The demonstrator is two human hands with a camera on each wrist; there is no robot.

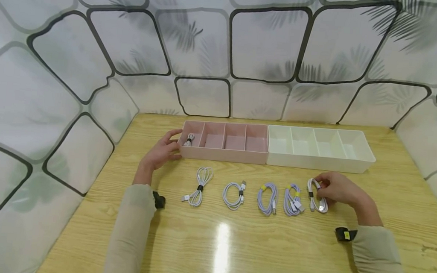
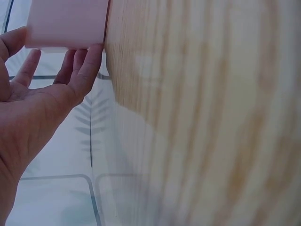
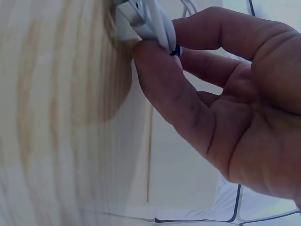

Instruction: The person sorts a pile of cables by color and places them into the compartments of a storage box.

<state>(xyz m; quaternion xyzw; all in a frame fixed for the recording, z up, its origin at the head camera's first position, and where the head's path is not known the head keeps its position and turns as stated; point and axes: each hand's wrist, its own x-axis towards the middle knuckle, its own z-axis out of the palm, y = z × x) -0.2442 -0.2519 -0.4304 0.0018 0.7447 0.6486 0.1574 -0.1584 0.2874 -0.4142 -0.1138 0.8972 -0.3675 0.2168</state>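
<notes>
Patterned curtain [image 1: 268, 46] behind a wood-grain table [image 1: 271, 252]. Head view: left hand [image 1: 161, 150] with fingers loosely spread, touching the left end of a pink box [image 1: 222, 155]; right hand [image 1: 339, 189] pinching a white cable [image 1: 311, 194], rightmost in a row with four tied cables [image 1: 200, 188]. Inside the leftmost pink compartment, a small bundled cable [image 1: 189, 140]. End to end with pink, a cream box [image 1: 316, 163], likewise divided in four; both near the far edge, with a strip of wood before the row. Left wrist view: fingertips against the end wall. Right wrist view: thumb and finger together on the cable, just beside a metal plug [image 3: 129, 13].
</notes>
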